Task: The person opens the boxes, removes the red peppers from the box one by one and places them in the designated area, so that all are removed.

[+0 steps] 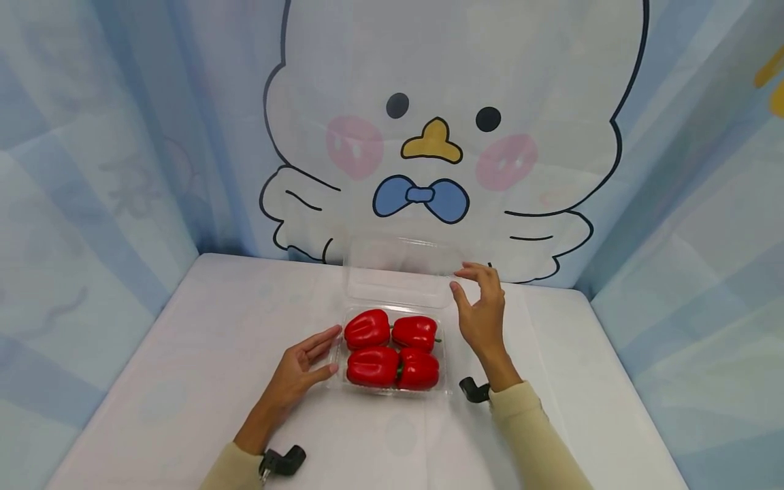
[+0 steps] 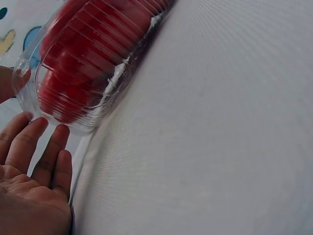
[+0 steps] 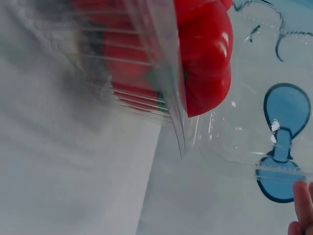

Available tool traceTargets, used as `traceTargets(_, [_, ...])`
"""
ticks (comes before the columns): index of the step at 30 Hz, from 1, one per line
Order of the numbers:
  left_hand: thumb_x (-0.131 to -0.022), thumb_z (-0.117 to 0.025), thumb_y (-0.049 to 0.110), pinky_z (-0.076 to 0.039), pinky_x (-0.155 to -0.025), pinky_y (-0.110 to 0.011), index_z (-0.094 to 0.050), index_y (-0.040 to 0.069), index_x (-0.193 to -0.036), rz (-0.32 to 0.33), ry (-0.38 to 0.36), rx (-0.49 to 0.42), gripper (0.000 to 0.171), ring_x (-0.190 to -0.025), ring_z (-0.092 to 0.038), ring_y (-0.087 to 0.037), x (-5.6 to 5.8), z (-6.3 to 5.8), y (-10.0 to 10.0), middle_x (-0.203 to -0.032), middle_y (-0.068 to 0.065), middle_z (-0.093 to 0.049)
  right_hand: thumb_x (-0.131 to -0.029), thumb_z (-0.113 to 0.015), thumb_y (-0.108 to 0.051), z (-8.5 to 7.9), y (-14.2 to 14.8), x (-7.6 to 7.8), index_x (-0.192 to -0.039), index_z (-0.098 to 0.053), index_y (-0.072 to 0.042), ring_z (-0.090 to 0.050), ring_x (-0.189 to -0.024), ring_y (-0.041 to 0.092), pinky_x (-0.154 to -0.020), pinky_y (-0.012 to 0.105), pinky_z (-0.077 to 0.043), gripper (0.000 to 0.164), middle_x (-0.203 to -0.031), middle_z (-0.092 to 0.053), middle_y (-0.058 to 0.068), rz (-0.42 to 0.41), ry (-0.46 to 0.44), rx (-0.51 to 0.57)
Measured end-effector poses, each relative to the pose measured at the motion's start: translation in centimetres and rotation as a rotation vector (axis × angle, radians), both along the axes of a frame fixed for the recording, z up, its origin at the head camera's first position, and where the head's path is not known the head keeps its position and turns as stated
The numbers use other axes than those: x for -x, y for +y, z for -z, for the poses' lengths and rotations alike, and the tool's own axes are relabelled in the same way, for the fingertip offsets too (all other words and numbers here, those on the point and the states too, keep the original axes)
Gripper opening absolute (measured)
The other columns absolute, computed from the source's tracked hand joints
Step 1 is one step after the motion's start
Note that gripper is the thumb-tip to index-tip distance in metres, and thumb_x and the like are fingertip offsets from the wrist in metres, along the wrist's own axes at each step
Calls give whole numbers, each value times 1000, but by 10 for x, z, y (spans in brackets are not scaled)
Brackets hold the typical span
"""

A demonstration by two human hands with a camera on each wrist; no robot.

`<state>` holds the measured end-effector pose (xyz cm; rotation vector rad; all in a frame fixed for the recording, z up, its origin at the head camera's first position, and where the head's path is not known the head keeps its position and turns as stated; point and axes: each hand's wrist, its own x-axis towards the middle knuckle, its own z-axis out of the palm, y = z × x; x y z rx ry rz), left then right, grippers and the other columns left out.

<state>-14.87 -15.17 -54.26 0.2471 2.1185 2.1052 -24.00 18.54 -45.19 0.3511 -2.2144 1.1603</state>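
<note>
Clear ribbed plastic box [image 2: 85, 113] sits centre on the white table [image 1: 233, 340], lid [image 1: 398, 289] tipped up on far side. Holds four glossy red peppers [image 1: 372, 367], two by two, green stems showing. Left hand [image 1: 297, 371] loose, fingertips at left rim. Right hand [image 1: 482, 309] unclenched, by lid's right edge; contact unclear.

Red peppers [image 3: 208, 58] show through the ribbed wall of a clear container [image 3: 161, 63] and bulge past its rim, while at right a transparent lid [image 3: 234, 137] stands before a printed blue bow [image 3: 282, 142], with fingertips of the right hand [image 3: 304, 206] near the lid's edge.
</note>
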Motion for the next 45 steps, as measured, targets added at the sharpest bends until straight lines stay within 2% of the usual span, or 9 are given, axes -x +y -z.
traceTargets(5, [-97, -76, 7, -42, -118, -20, -48, 11, -160, -1, -1, -4, 69, -158, -41, -30, -1, -1, 1, -167, -7, -47, -99, -73, -4, 3, 3, 13, -132, -65, -5, -65, -124, 34, -114, 58, -39, 33, -136, -65, 14, -14, -53, -3])
traceTargets(8, [-98, -76, 7, -43, -118, -21, -48, 12, -160, 3, 2, -4, 69, -158, -41, -31, -2, -1, 1, -168, -8, -47, -100, -71, -2, 5, 5, 19, -138, -60, -8, -69, -119, 33, -117, 57, -47, 40, -137, -64, 13, -26, -82, -1])
traceTargets(12, [-98, -76, 7, -44, -117, -21, -48, 12, -160, 3, 14, 3, 69, -158, -41, -32, -4, 0, 1, -168, -7, -47, -101, -69, -1, 9, 6, 27, -145, -56, -13, -71, -117, 32, -106, 57, -59, 48, -140, -65, 13, -39, -136, -5])
traceTargets(21, [-97, -76, 8, -42, -119, -22, -49, 12, -159, -8, 21, 18, 68, -157, -43, -30, -6, -1, 2, -166, -7, -48, -101, -69, -1, 16, 9, 36, -160, -43, -24, -70, -118, 35, -103, 58, -60, 68, -147, -62, 13, -34, -316, -68])
traceTargets(26, [-97, -76, 8, -42, -119, -21, -48, 12, -160, 1, 25, 8, 69, -157, -42, -30, -7, -1, 3, -167, -6, -47, -102, -67, -3, 20, 10, 37, -162, -43, -21, -69, -118, 34, -103, 54, -60, 67, -151, -61, 12, -31, -390, -130])
traceTargets(33, [-97, -77, 8, -41, -120, -22, -48, 13, -160, 9, 34, 2, 70, -158, -41, -30, -8, 2, 1, -168, -6, -46, -102, -66, -2, 24, 9, 34, -159, -47, -12, -69, -120, 34, -92, 49, -62, 62, -153, -59, 13, -40, -449, -179])
traceTargets(37, [-97, -77, 8, -41, -121, -23, -48, 13, -160, 2, 28, 1, 70, -158, -41, -30, -10, 1, 1, -168, -6, -47, -102, -65, -3, 25, 8, 33, -159, -48, -11, -69, -120, 35, -90, 48, -62, 60, -155, -58, 14, -39, -489, -196])
traceTargets(45, [-97, -77, 8, -40, -118, -16, -48, 13, -160, -4, 51, 12, 70, -158, -41, -29, -13, 2, 1, -168, -6, -47, -105, -63, -6, 29, 7, 34, -158, -49, -6, -67, -124, 37, -100, 53, -61, 55, -156, -57, 17, -60, -569, -210])
